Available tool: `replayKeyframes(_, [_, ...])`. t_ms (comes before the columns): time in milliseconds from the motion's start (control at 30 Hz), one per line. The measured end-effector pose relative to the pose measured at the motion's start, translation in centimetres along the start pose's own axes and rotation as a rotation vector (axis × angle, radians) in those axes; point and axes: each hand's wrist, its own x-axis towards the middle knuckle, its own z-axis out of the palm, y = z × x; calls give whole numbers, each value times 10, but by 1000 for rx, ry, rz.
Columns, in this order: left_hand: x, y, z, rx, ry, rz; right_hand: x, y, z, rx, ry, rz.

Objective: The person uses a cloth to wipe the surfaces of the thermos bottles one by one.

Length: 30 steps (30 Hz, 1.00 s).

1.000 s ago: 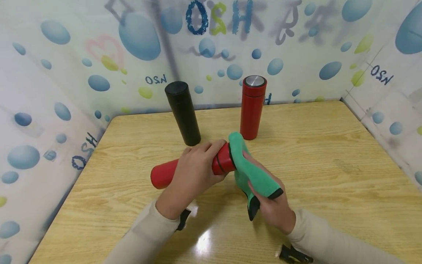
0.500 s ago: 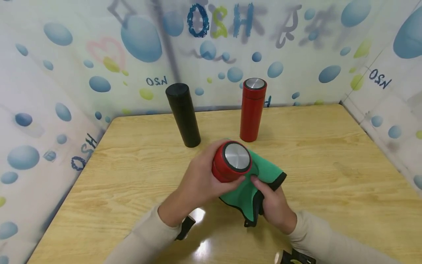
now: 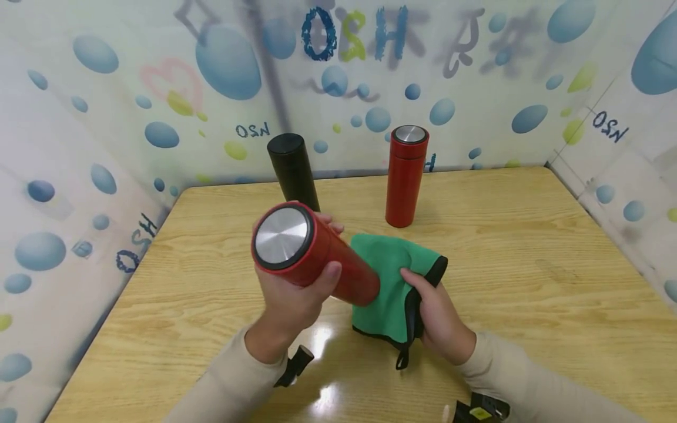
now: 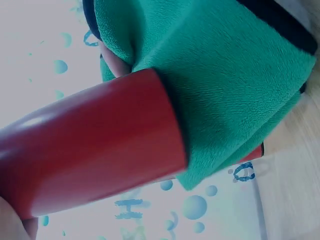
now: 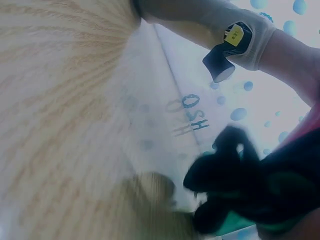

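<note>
My left hand (image 3: 288, 308) grips a red thermos bottle (image 3: 346, 270) with a black-ringed silver lid. It is tilted, lid up towards the left and base pointing right. A green cloth (image 3: 383, 258) with black edging hangs from my right hand (image 3: 443, 320), which pinches it between thumb and fingers. The bottle's base is right at the cloth's face. From the left wrist view, the red bottle body (image 4: 95, 145) ends against the plush green cloth (image 4: 225, 90). Dark folds of the cloth (image 5: 250, 185) fill the lower right of the right wrist view.
Behind the hands a black bottle (image 3: 292, 170) stands upright, its lower part hidden by the held bottle. Another red bottle (image 3: 406, 182) with a silver lid stands to its right. Both are on the wooden table (image 3: 529, 252), near the patterned wall (image 3: 455, 76).
The held red bottle has swung from lying sideways, lid in the cloth, to lid up at the left with its base at the cloth. The cloth has opened out flatter.
</note>
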Motion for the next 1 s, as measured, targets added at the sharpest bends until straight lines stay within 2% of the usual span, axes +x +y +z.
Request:
replayKeyframes(67, [1,-3,-1,-28,1,68,1,1,-3,8,-55,12])
replayKeyframes(167, [3,-4,-3,0,8,112,2,2,-6,2,-136,25])
replayKeyframes(267, [5,-4,-4,30,26,98,2,3,-7,-3,-149,39])
replayKeyframes(400, [6,-6,-2,20,26,48,4,3,-7,18,-80,50])
replayKeyframes(500, [3,-9,-1,-6,14,62,5,2,-7,37,-71,58])
replayKeyframes(633, [3,-10,1,20,28,92,6,2,-9,28,-125,68])
replayKeyframes(700, [7,-11,-1,46,45,66,8,4,-9,10,-133,85])
replayKeyframes(833, [23,-18,-5,102,69,-53,10,7,-9,-37,-148,162])
replayKeyframes(900, [31,-26,-5,154,65,-119,11,8,-10,-79,-187,212])
replayKeyframes(1000, [44,-44,-4,266,27,-210,9,9,-11,-146,-289,296])
